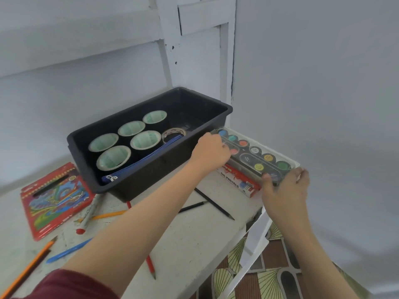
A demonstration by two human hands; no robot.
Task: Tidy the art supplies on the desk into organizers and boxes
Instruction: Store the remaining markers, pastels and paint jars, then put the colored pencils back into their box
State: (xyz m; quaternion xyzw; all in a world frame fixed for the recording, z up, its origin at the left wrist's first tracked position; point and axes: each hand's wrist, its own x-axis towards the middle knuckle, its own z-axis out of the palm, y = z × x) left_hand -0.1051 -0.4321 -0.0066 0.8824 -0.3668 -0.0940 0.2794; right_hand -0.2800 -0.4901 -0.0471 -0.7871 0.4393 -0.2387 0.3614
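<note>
The left hand [210,153], fingertips hidden beside the bin [151,169], and the right hand [285,188], fingers at the desk [194,234] edge, clasp the paint set [254,156].

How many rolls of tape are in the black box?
6. Five black rolls stand at the left end of the black box: three behind, two in front. One paler roll lies right of them, behind the blue pouch, which could hide more.

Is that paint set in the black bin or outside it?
Outside. The paint set lies beside the black bin, over the oil pastels box, with the left hand and right hand holding its ends.
</note>
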